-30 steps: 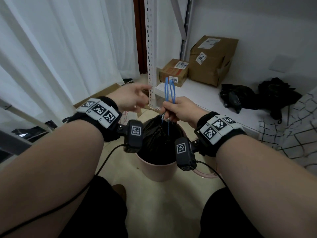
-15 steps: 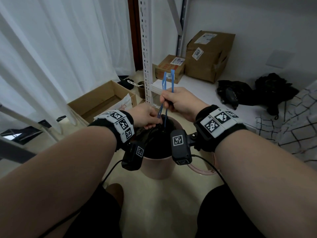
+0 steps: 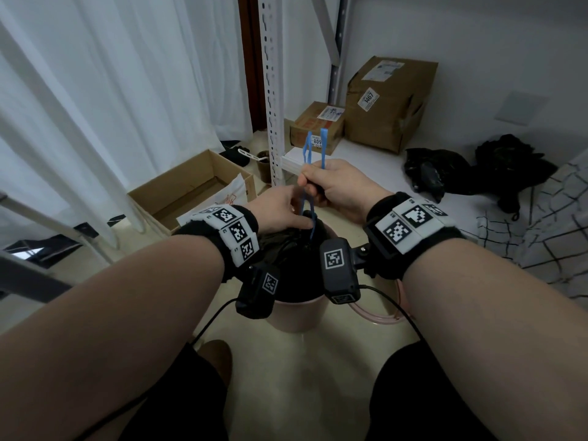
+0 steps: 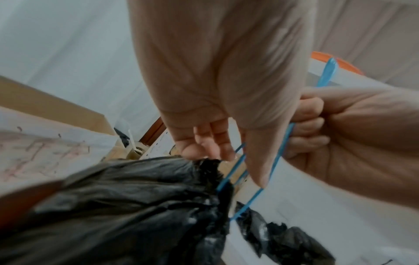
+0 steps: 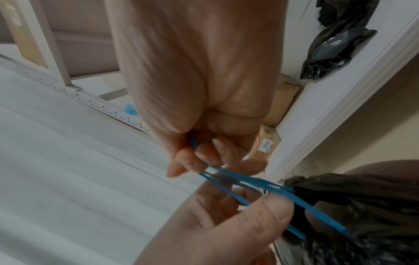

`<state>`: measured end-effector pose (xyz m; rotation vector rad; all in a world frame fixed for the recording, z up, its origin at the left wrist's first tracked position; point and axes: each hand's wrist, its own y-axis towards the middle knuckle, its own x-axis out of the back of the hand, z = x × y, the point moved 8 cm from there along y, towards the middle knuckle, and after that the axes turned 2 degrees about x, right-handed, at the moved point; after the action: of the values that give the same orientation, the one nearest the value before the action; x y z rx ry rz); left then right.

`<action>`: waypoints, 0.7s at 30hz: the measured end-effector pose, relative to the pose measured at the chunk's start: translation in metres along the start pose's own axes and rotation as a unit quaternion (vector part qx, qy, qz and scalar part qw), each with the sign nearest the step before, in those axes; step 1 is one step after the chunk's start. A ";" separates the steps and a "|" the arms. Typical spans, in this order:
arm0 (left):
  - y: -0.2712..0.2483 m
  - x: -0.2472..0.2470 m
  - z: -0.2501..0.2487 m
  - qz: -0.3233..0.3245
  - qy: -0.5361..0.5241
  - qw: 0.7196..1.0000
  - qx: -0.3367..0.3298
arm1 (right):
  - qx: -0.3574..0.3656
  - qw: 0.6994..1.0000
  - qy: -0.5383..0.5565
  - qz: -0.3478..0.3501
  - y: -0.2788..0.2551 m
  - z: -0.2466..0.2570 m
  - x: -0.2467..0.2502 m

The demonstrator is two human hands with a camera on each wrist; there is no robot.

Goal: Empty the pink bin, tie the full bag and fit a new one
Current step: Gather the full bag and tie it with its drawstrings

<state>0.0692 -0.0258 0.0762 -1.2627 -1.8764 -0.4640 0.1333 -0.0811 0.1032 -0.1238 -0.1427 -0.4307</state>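
Right hand (image 3: 339,186): closed in a fist round the blue drawstrings (image 3: 323,148), gripping them above the bin; the loop ends stick up out of the fist.
Left hand (image 3: 280,211): fingers pinch the gathered neck of the black bag (image 4: 136,206), thumb lying against the taut strings just beside the right fist.
Black bag: sits inside the pink bin (image 3: 299,315), mouth drawn shut by the strings; what it holds cannot be seen.
Hidden: the wrist cameras and forearms cover most of the bin's rim and the bag's near side; the left wrist view is blurred low down.
Pink bin: stands on the floor (image 3: 286,370) between the person's knees, near the front edge of the low white shelf (image 3: 375,154).
Open cardboard box (image 3: 194,186): on the floor left of the bin, by the white curtain (image 3: 111,90); papers lean at its near corner.
Shelf: two taped cartons (image 3: 391,103) at its back edge, crumpled black bags (image 3: 436,170) towards its right end.
Upright post (image 3: 273,90): rises at the shelf's left corner, behind the hands.
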 end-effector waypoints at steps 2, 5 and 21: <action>0.001 -0.002 -0.003 0.018 -0.020 1.000 -0.006 | 0.004 1.000 -0.004 0.000 0.001 0.000 -0.001; 0.002 -0.002 -0.002 0.025 -0.031 0.999 0.001 | 0.008 1.000 -0.009 0.002 0.002 0.001 -0.002; 0.004 0.007 0.001 -0.002 -0.218 0.976 0.013 | -0.049 0.980 -0.186 0.047 0.001 -0.055 0.000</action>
<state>0.0706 -0.0192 0.0803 -1.4284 -2.2372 -0.1692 0.1399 -0.0884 0.0486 -0.3070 -0.4823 -0.3162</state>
